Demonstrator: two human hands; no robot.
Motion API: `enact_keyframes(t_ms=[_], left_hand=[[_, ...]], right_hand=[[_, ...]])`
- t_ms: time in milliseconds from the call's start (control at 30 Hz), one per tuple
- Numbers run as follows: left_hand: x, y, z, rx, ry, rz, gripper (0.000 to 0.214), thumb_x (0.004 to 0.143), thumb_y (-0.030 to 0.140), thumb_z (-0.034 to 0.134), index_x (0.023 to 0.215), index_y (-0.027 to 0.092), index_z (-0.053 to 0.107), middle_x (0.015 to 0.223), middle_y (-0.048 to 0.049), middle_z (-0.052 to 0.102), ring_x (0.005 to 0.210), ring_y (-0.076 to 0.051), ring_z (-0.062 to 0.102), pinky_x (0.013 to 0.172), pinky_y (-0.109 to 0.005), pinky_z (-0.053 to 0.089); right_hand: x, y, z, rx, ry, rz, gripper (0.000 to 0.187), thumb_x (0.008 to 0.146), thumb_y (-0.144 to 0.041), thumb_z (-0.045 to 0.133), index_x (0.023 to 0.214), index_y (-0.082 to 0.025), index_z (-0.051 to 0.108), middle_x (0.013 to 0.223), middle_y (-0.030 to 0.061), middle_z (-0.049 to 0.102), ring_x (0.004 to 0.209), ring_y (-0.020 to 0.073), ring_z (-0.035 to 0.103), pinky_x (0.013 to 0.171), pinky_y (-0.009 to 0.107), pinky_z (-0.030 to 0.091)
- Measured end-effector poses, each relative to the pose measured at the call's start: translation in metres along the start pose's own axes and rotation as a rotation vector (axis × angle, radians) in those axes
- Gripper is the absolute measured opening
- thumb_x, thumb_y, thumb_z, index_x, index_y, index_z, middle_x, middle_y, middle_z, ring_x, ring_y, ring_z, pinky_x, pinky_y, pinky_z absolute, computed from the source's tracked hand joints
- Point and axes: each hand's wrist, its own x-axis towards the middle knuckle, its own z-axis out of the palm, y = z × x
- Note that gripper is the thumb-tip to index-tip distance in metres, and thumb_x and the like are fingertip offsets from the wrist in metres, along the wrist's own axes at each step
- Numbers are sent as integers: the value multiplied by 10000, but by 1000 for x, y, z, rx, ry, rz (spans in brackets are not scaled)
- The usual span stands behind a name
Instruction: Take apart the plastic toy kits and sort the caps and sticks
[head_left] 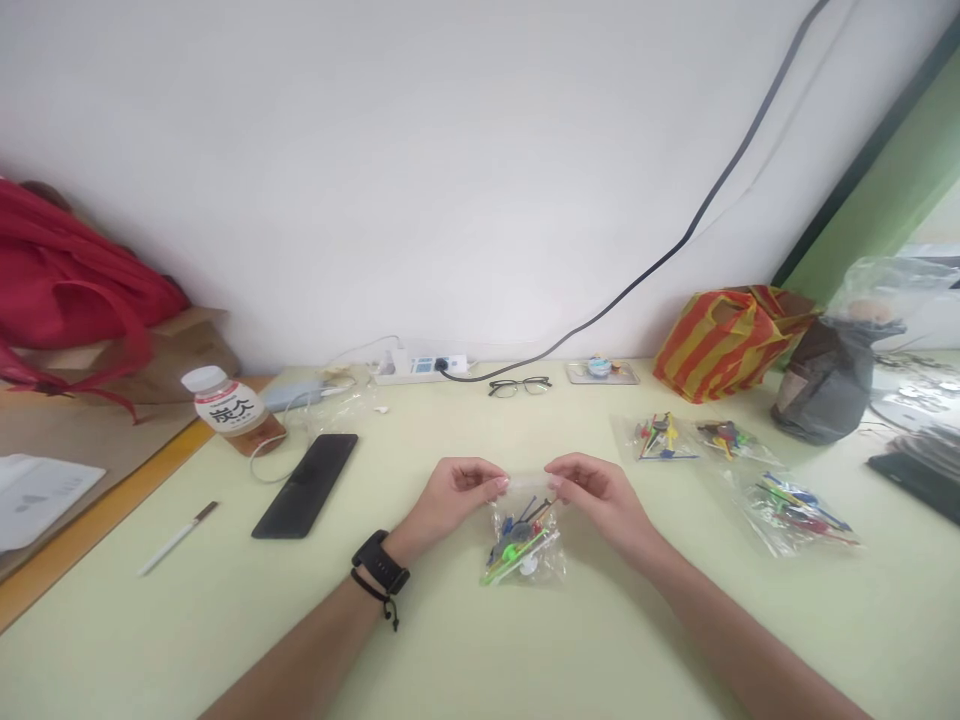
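A clear plastic bag (525, 545) of small coloured plastic parts hangs or rests in front of me, its top edge stretched between my hands. My left hand (461, 497), with a black watch (381, 562) on the wrist, pinches the bag's upper left corner between thumb and finger. At the upper right corner, my right hand (596, 497) pinches it the same way. Green, blue, grey, red and white pieces show through the film. Whether the bag's bottom touches the table cannot be made out.
Several similar filled bags (799, 510) lie to the right. A black phone (306, 486), a pen (178, 538) and a drink bottle (234, 412) are on the left. Eyeglasses (519, 386), a power strip (420, 367), a small tray (626, 376) and a striped bag (724, 345) line the wall.
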Motion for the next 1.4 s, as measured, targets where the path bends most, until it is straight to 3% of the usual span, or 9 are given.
enact_keyframes(t_ms=[167, 300, 500, 967, 1167, 1400], left_hand=[[-3, 8, 4, 39, -31, 26, 214, 865, 347, 807, 874, 135, 783, 824, -53, 732, 773, -156, 639, 737, -256, 512], [-6, 12, 9, 79, -56, 75, 204, 868, 331, 803, 957, 149, 779, 927, -65, 747, 870, -176, 658, 804, -270, 520], [-5, 8, 11, 98, -48, 32, 235, 862, 363, 806, 868, 128, 809, 787, -64, 753, 719, -149, 629, 689, -248, 497], [-1, 3, -5, 61, -28, -46, 264, 809, 379, 852, 866, 123, 823, 735, -74, 769, 636, -146, 667, 635, -248, 552], [-1, 1, -8, 42, -44, -72, 311, 761, 361, 895, 951, 127, 817, 774, -72, 782, 688, -155, 705, 682, -246, 572], [1, -1, -2, 60, 51, 5, 329, 836, 426, 821, 976, 129, 795, 842, -84, 783, 757, -184, 723, 730, -286, 595]], right_hand=[[0, 5, 5, -15, -46, 55, 312, 815, -477, 810, 898, -182, 751, 817, 33, 707, 760, 182, 632, 717, 306, 485], [-1, 7, 10, -3, -69, 38, 299, 837, -468, 792, 866, -175, 742, 807, 35, 704, 753, 180, 617, 711, 307, 473], [-3, 6, 12, 12, -129, 39, 302, 875, -468, 764, 914, -170, 734, 830, 35, 695, 762, 174, 609, 711, 301, 468], [0, -4, 1, -45, -131, 52, 311, 842, -471, 787, 796, -165, 751, 696, 18, 679, 648, 139, 550, 630, 274, 434], [6, 3, -7, -37, -101, 49, 301, 830, -474, 791, 841, -174, 788, 705, 19, 679, 652, 139, 532, 619, 273, 422], [7, 8, -9, -55, -79, 52, 331, 814, -484, 789, 943, -180, 799, 721, 16, 674, 652, 146, 541, 616, 280, 432]])
